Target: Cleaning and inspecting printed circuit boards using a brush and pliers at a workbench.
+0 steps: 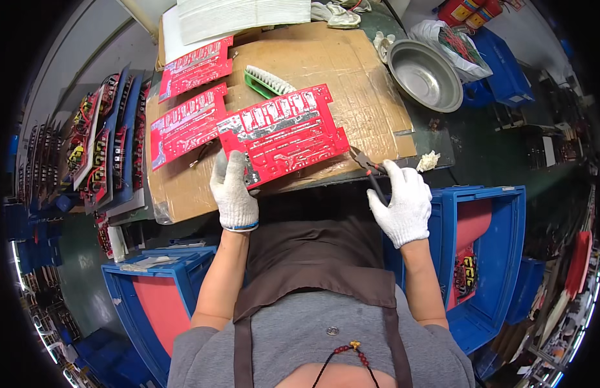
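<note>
A red circuit board (290,145) with silvery solder patches is tilted up over the front of the cardboard-covered table. My left hand (235,191), in a white knit glove, grips its lower left corner. My gloved right hand (403,204) is closed around the dark handles of a pair of cutting pliers (364,160). The pliers' jaws are close to the board's right edge; whether they touch it I cannot tell. Two more red boards, an upper one (195,68) and a lower one (187,126), lie to the left. Behind the held board rests a green brush (264,83) with white bristles.
A metal bowl (426,74) stands at the table's far right. White foam sheets (242,16) lie at the back. Blue crates flank me, a left one (183,275) and a right one (506,252). Upright boards (103,136) fill a rack at left. A crumpled white scrap (428,161) sits by the right edge.
</note>
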The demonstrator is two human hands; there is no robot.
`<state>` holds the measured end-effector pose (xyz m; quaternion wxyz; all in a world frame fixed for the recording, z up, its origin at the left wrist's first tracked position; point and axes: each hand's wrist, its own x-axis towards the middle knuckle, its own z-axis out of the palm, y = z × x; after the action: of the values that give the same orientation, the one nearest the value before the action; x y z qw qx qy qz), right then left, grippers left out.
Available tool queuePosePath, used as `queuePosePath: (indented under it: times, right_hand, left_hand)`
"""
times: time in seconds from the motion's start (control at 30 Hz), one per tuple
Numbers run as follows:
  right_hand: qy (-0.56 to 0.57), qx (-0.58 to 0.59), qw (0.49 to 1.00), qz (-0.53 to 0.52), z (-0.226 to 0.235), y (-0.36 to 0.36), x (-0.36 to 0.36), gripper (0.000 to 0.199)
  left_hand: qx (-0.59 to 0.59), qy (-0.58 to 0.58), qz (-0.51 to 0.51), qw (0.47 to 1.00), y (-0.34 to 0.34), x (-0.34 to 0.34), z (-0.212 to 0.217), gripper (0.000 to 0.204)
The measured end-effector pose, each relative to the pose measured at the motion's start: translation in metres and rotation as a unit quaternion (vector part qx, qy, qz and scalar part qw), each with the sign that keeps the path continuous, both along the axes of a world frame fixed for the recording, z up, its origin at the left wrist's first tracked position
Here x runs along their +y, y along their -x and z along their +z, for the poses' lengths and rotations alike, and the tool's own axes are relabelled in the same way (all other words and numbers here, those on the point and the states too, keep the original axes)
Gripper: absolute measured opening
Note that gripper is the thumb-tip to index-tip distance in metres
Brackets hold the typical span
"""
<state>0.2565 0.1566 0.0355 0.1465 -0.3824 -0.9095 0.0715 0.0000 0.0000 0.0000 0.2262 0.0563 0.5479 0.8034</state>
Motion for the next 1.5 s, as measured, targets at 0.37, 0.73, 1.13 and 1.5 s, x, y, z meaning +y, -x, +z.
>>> queuePosePath:
  times: [0.37,0.73,1.13,1.5]
  right_hand:
    - [-0.001,-0.029,1.0,-0.009,-0.005,0.005,-0.003,0.058]
    - [0.021,-0.019,0.999,-0.017,-0.007,0.004,-0.011,0.053]
    - [0.054,-0.003,0.998,-0.037,-0.008,0.006,-0.012,0.052]
    - [-0.001,0.066,0.996,-0.053,0.0,0.02,-0.011,0.056]
  left_hand:
    - [0.009,-0.007,0.007,1.0,-0.001,0.001,0.0,0.029]
    - [0.004,-0.01,0.012,1.0,-0.001,0.003,0.002,0.032]
    - [0.002,-0.007,0.01,1.0,-0.003,0.002,0.001,0.03]
    - [0.03,-0.02,0.015,0.999,-0.001,0.0,-0.008,0.024]
